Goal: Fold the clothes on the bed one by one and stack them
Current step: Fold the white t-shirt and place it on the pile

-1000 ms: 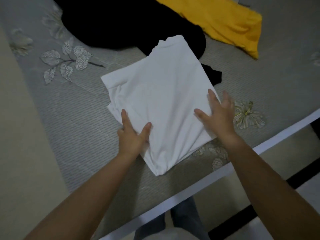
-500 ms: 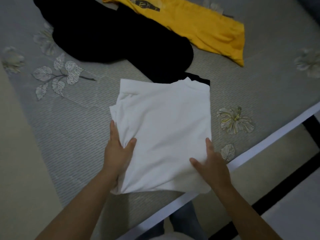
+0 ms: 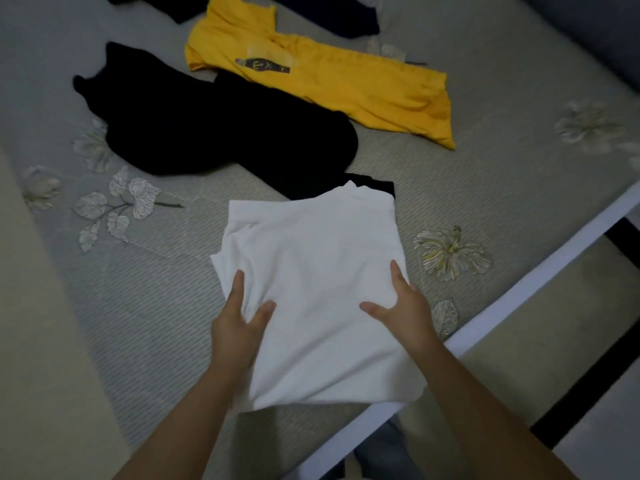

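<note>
- White garment point(image 3: 311, 282): folded into a rough square, lying on the bed point(image 3: 502, 188) near its front edge; its near corner reaches the white bed frame point(image 3: 519, 289).
- Left hand point(image 3: 235, 327): holds the garment's left edge, thumb on top of the fabric (the other fingers run along the edge; whether they curl under it cannot be told).
- Right hand point(image 3: 405, 306): holds the right edge, thumb spread across the top, index finger extended along the side.
- Black garment point(image 3: 221, 133): unfolded, just beyond the white one, whose far edge overlaps it.
- Yellow shirt point(image 3: 329, 81): spread out behind the black garment, printed patch facing up.
</note>
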